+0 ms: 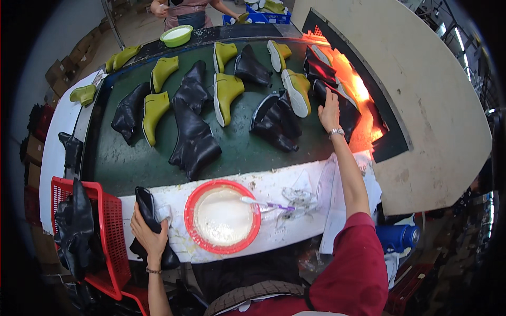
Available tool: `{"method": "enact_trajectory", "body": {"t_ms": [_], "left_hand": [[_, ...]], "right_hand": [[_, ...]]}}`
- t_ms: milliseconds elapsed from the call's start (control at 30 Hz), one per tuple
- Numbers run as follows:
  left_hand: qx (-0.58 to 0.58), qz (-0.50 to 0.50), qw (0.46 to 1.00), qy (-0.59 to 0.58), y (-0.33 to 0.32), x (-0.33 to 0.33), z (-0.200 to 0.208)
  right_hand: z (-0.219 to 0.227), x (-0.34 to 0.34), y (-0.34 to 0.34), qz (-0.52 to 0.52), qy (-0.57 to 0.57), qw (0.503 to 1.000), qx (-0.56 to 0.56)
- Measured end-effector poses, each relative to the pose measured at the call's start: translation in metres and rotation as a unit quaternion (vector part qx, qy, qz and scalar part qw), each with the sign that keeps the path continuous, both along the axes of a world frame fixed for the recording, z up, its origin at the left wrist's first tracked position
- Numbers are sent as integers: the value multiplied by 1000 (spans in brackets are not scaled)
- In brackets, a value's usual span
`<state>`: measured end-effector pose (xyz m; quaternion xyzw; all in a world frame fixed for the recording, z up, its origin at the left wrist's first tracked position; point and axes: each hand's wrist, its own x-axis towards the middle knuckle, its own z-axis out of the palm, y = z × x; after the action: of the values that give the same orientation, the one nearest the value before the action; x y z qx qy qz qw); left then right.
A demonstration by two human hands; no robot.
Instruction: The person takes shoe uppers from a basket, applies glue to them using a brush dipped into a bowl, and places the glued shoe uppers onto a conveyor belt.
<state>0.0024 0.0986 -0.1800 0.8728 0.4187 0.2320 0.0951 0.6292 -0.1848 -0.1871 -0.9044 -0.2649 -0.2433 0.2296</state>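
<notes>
My left hand (148, 231) is closed around a black boot upper (144, 200) at the front edge of the white work surface. A small white piece of cloth or lining (164, 213) shows beside its thumb. Over the far right of the green belt, my right hand (330, 110) has its fingers stretched out, against or just above a black boot upper (345, 113) near the glowing heater; contact is hard to tell. Left of it lies a yellow-green shoe last (298, 90) with a whitish sole. Farther left, a folded black boot upper (274, 121) rests on the belt.
A red basin of white paste (224, 217) holds a purple-and-white toothbrush (269, 204) across its rim. Black uppers fill a red basket (113, 237) at left. An orange-glowing heater opening (363, 95) sits at right. Beyond the belt, a person (190, 13) stands near a green bowl (177, 36).
</notes>
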Motion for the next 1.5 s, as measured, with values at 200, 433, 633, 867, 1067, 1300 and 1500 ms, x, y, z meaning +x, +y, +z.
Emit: {"method": "enact_trajectory", "body": {"t_ms": [200,433,633,867,1067,1300,1500], "left_hand": [[-31,28,999,13,-3,-3,2],[-11,36,999,34,0,-2,-2],[-17,39,998,40,3,1,-5],[-7,34,999,30,2,-2,-5],[-7,36,999,18,3,-4,-7],[-15,45,999,14,1,-3,-5],[-10,43,999,20,4,-9,-9]], "right_hand": [[-27,78,37,-125,-102,961,-224],[-43,110,40,-128,-137,961,-202],[-46,122,36,-104,-176,971,-121],[-45,116,38,-106,-134,985,-14],[-41,115,37,-101,-72,990,66],[-35,119,39,-89,-63,993,51],[-35,135,50,-82,-48,991,90]]}}
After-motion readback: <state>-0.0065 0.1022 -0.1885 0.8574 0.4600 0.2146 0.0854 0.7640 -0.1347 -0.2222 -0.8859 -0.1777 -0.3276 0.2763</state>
